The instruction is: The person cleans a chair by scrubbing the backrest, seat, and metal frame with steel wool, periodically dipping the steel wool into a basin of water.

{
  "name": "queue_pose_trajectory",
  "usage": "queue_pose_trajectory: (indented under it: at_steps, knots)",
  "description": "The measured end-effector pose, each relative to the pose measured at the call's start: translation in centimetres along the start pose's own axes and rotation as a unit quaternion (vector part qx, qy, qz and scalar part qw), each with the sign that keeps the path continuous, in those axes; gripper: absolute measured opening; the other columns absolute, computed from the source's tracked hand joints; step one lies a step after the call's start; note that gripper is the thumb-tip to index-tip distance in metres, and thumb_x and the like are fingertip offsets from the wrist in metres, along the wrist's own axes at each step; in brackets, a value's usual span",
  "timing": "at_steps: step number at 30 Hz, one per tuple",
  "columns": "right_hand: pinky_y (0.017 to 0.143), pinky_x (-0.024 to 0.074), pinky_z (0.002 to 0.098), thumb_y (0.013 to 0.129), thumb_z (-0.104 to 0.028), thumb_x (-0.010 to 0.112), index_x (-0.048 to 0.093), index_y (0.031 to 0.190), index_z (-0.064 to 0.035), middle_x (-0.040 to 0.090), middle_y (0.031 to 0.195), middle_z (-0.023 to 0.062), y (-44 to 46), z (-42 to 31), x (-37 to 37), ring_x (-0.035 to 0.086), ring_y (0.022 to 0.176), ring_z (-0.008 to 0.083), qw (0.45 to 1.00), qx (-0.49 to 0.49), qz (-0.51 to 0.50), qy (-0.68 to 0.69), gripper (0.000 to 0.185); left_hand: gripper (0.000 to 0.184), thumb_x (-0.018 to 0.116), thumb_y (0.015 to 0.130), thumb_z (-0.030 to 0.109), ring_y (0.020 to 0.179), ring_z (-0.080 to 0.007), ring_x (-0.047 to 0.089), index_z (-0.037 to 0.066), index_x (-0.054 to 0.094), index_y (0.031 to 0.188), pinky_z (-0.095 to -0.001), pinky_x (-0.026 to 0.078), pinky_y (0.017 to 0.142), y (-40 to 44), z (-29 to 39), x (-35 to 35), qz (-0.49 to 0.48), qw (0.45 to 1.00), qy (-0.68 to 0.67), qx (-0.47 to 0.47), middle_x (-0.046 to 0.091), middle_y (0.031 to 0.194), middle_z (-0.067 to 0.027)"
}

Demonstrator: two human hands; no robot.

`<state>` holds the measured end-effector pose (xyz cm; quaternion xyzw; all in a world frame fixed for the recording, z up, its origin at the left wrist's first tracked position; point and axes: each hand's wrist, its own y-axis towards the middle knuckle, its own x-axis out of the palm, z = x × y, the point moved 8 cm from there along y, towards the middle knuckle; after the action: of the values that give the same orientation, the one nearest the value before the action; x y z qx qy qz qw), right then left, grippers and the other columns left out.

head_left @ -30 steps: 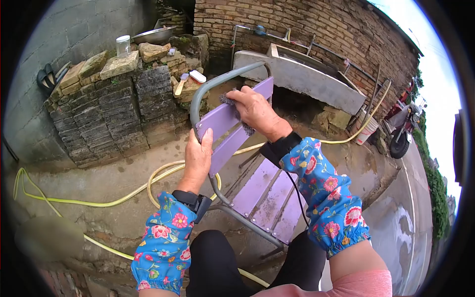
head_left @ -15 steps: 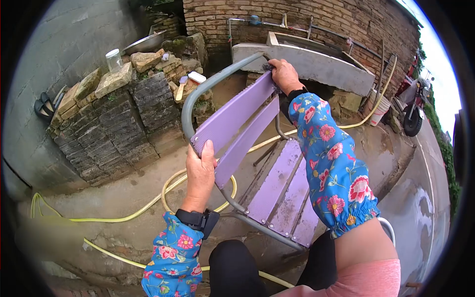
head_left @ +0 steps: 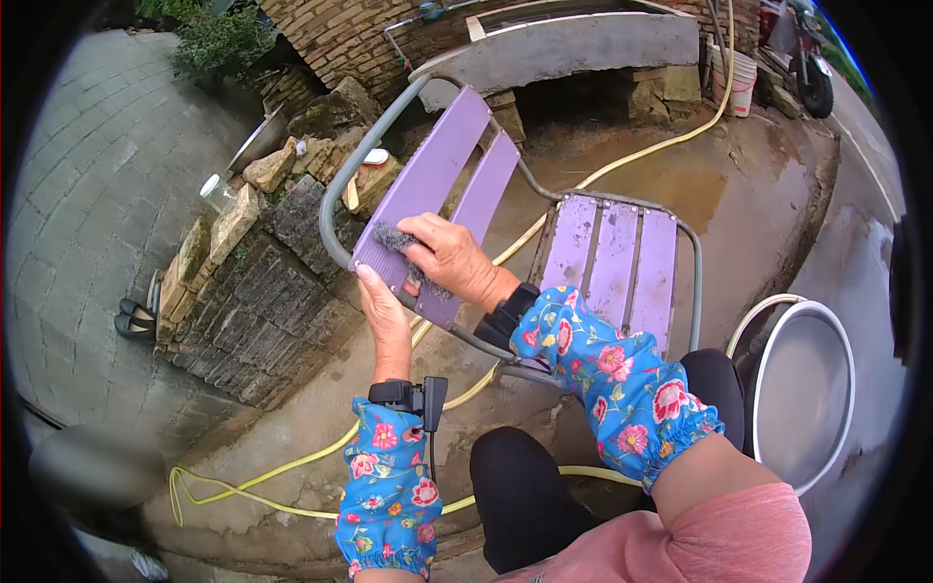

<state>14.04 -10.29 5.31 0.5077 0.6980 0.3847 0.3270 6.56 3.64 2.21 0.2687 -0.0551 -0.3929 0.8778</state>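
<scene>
While the purple chair (head_left: 571, 243) is steadied at the near corner of its back by the left hand (head_left: 384, 316), a dark grey scrubber (head_left: 394, 236) is pressed against the upper back slat (head_left: 428, 180) by the right hand (head_left: 457, 257)! The scrubber is gripped in bent right fingers, and tufts of grey are seen below that hand, over the lower back slat (head_left: 486, 185). Over on the left, the slat's corner is grasped, the thumb set at its edge; the other fingers are mostly hidden, so how far they are curled cannot be told. And the chair itself? It is placed right in front of the black-trousered legs (head_left: 525, 486), its back to the left, its seat (head_left: 614, 243) to the right and spotted with dirt, its slats carried by a grey tube frame (head_left: 332, 209). Both forearms are covered by blue flowered sleeves (head_left: 622, 374), and a black strap (head_left: 394, 392) is worn on each wrist. Behind the chair, a yellow hose (head_left: 666, 143) is strung across the damp ground. Out to the right, a metal basin (head_left: 802, 389) is spotted just beside the knee; farther up, a white bucket (head_left: 743, 87) is seen near the stone trough (head_left: 573, 53), a motorbike (head_left: 814, 83) beyond it. Away left, a stacked stone wall (head_left: 272, 311) is topped by a glass jar (head_left: 222, 197), and dark shoes (head_left: 134, 321) are seen near its end.
</scene>
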Motion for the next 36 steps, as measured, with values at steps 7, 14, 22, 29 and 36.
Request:
queue_pose_trajectory:
  at_steps: [7, 14, 22, 29, 36]
  knots:
    - [0.073, 0.0509, 0.0409, 0.082, -0.011, 0.064, 0.058, 0.100, -0.0001, 0.064, 0.087, 0.0228, 3.7, 7.6, -4.5, 0.063, 0.083, 0.0389, 0.982, 0.130, 0.076, -0.114, 0.022, 0.069, 0.024, 0.098, 0.062, 0.062, -0.0139, 0.054, 0.000, 0.049, 0.116, -0.0282, 0.046, 0.055, -0.3, -1.3, 0.3, -0.030, 0.996, 0.036, -0.079, 0.058, 0.088, -0.0089]
    - [0.073, 0.0502, 0.0408, 0.079, -0.007, 0.064, 0.058, 0.099, -0.0026, 0.060, 0.088, 0.0173, 1.6, 2.7, -1.4, 0.061, 0.086, 0.0368, 0.999, -0.023, -0.012, -0.027, 0.021, 0.074, 0.022, 0.093, 0.070, 0.062, -0.0151, 0.053, 0.007, 0.049, 0.119, -0.0273, 0.043, 0.057, -0.2, -2.2, 0.1, -0.044, 0.994, -0.020, -0.100, 0.057, 0.073, -0.0065]
    - [0.073, 0.0511, 0.0423, 0.078, -0.009, 0.064, 0.056, 0.097, -0.0042, 0.061, 0.089, 0.0171, 0.1, 1.3, -0.1, 0.061, 0.085, 0.0377, 0.998, 0.033, -0.051, -0.025, 0.021, 0.073, 0.025, 0.094, 0.068, 0.062, -0.0146, 0.052, 0.004, 0.047, 0.121, -0.0292, 0.045, 0.059, -0.2, -2.2, 0.1, -0.038, 0.995, 0.015, -0.094, 0.058, 0.080, -0.0071]
    - [0.070, 0.0501, 0.0449, 0.080, -0.009, 0.062, 0.056, 0.095, -0.0049, 0.062, 0.083, 0.0201, 4.3, 10.5, -5.3, 0.061, 0.080, 0.0407, 0.987, 0.123, 0.062, -0.085, 0.017, 0.069, 0.027, 0.096, 0.064, 0.062, -0.0150, 0.052, 0.003, 0.045, 0.124, -0.0295, 0.045, 0.058, -0.4, -1.8, -0.3, -0.033, 0.996, -0.003, -0.079, 0.057, 0.088, -0.0076]
    - [0.070, 0.0500, 0.0406, 0.078, -0.004, 0.062, 0.055, 0.096, -0.0027, 0.058, 0.085, 0.0167, -1.3, 0.0, 1.0, 0.061, 0.082, 0.0364, 0.997, 0.021, -0.068, 0.025, 0.019, 0.069, 0.025, 0.097, 0.063, 0.063, -0.0146, 0.054, 0.002, 0.048, 0.118, -0.0282, 0.045, 0.062, -0.2, -1.4, 0.0, 0.013, 0.998, -0.011, -0.055, 0.058, 0.087, -0.0072]
